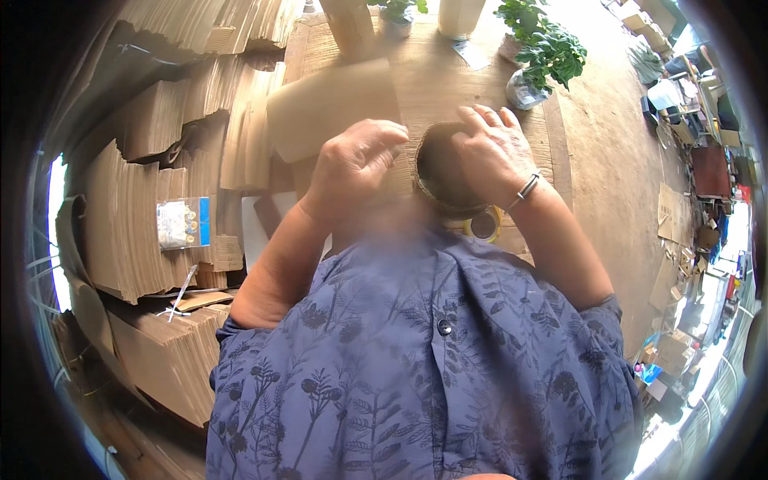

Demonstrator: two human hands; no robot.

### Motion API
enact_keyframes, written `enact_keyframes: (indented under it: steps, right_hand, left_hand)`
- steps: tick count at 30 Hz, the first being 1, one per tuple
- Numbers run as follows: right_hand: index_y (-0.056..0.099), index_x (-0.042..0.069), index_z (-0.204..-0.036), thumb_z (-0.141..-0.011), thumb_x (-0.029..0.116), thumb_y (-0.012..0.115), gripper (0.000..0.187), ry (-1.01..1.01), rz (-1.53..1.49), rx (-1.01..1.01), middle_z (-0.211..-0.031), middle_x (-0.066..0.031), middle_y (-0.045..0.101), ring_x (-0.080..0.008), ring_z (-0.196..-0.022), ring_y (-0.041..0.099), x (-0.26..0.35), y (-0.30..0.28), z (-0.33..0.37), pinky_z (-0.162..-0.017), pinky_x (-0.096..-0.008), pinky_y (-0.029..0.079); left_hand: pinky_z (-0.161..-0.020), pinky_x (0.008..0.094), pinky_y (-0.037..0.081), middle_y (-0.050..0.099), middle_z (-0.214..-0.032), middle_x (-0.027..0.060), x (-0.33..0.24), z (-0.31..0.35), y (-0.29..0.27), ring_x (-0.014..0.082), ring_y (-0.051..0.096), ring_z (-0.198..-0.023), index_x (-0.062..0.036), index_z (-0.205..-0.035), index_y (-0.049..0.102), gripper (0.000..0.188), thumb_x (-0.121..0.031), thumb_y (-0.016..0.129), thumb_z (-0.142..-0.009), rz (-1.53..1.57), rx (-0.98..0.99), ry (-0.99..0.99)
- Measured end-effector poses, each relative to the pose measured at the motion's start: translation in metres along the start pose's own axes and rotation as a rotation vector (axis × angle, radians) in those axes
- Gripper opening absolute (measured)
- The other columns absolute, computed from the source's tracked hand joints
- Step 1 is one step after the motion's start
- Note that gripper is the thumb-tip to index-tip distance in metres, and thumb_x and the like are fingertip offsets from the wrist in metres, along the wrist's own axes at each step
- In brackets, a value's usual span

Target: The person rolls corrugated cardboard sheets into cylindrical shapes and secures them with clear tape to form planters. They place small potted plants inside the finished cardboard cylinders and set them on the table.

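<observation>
A round cardboard tube [419, 172] with a corrugated edge stands upright on the wooden table, its dark hollow facing up. My right hand [494, 152], with a bracelet at the wrist, grips its right side, fingers reaching over the rim. To the left of the tube and apart from it, my left hand [356, 160] is raised with its fingers curled against the thumb. Whatever may be between those fingertips is too small to see. Just below the tube lies a yellow-edged roll of tape [483, 225], partly covered by my shirt. A brown cardboard sheet [332, 108] lies beyond my left hand.
Tall stacks of flat cardboard [128, 228] crowd the left side, with a clear bag of small parts [182, 224] on them. At the back stand two cardboard cylinders [350, 28] and leafy potted plants [552, 56]. A white slip [470, 55] lies between them.
</observation>
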State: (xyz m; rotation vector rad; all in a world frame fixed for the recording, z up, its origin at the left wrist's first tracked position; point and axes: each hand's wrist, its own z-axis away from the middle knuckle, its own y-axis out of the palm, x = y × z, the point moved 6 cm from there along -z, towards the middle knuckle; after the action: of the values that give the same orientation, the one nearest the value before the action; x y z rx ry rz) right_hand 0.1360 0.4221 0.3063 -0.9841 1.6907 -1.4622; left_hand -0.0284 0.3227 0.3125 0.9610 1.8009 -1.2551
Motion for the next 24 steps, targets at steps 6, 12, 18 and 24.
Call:
enact_keyframes:
  steps: [6,12,18,24]
  right_hand:
    - [0.077,0.013,-0.090,-0.084,0.016,0.060,0.018,0.021,-0.021,0.218,-0.121,-0.0125,0.062,-0.0306,-0.119,0.057,-0.011,-0.001,-0.016,-0.102,-0.0488,0.043]
    - [0.076,0.011,-0.089,-0.085,0.014,0.066,0.011,-0.138,-0.744,-0.118,-0.092,-0.0100,0.071,-0.0325,-0.085,0.069,-0.047,-0.025,-0.015,-0.075,-0.0403,0.057]
    - [0.075,0.011,-0.097,-0.089,0.018,0.062,0.017,-0.017,-0.513,-0.038,-0.094,-0.0107,0.073,-0.0310,-0.085,0.070,-0.048,-0.007,-0.018,-0.076,-0.0399,0.057]
    - [0.074,0.015,-0.106,-0.088,0.022,0.061,0.022,0.151,-0.493,-0.044,-0.094,-0.0150,0.073,-0.0361,-0.088,0.070,-0.048,-0.003,-0.012,-0.080,-0.0446,0.057]
  left_hand:
    - [-0.086,0.0296,0.053,0.068,-0.115,0.0068,0.024,0.016,0.012,0.0149,0.064,-0.099,-0.0039,-0.117,0.068,0.023,-0.003,0.066,-0.094,0.121,0.066,-0.202]
    - [-0.082,0.0280,0.055,0.063,-0.125,0.0080,0.039,0.042,0.018,0.0111,0.062,-0.092,-0.0044,-0.139,0.052,0.047,-0.025,0.067,-0.099,0.037,0.137,-0.277]
    - [-0.086,0.0283,0.053,0.052,-0.141,0.0103,0.022,0.055,0.042,0.0119,0.064,-0.093,-0.0044,-0.152,0.037,0.073,-0.035,0.071,-0.095,-0.027,0.318,-0.342]
    - [-0.097,0.0344,0.050,0.048,-0.145,0.0154,0.009,0.047,0.070,0.0189,0.065,-0.108,-0.0049,-0.156,0.027,0.085,-0.033,0.075,-0.092,-0.082,0.351,-0.139]
